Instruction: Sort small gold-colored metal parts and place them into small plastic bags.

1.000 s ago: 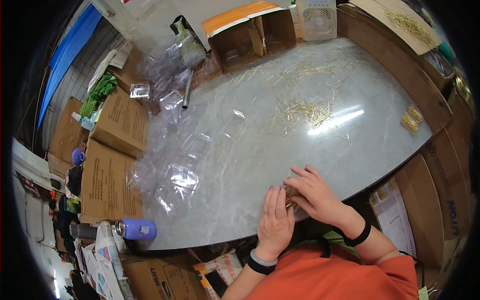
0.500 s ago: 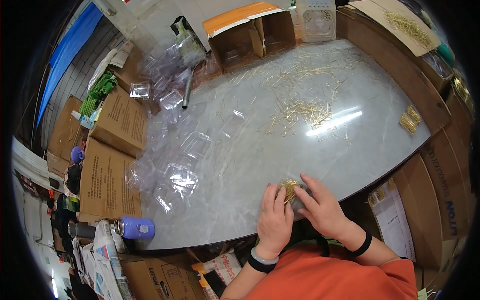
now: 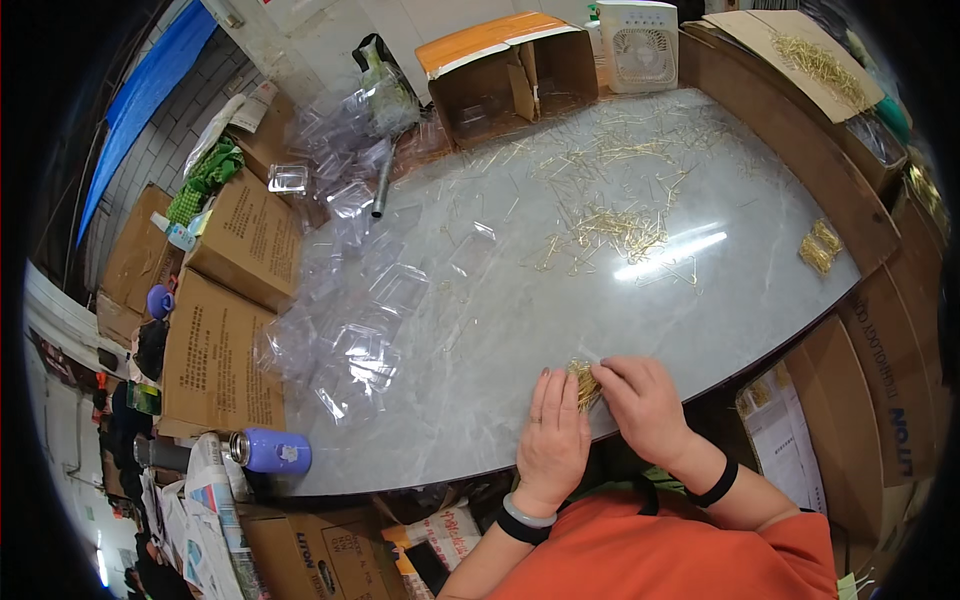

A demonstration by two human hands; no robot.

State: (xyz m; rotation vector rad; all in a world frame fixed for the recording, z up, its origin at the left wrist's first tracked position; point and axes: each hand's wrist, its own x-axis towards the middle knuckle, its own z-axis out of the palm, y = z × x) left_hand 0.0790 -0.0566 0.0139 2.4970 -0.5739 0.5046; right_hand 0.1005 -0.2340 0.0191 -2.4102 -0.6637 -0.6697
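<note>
Head view: a small bundle of gold pins is pinched between left hand and right hand, fingers narrow. Loose gold pins are scattered at 12 o'clock on the grey table.

There is one view. The camera sits on the person's head and looks down and a bit forward at the tabletop. It is close to the near edge, where the left hand and right hand lie low in the middle. The far edge, with boxes and a fan, is at the top. The lens is very wide, so straight edges bend and the corners are black. The floor with cartons shows on the left.
</note>
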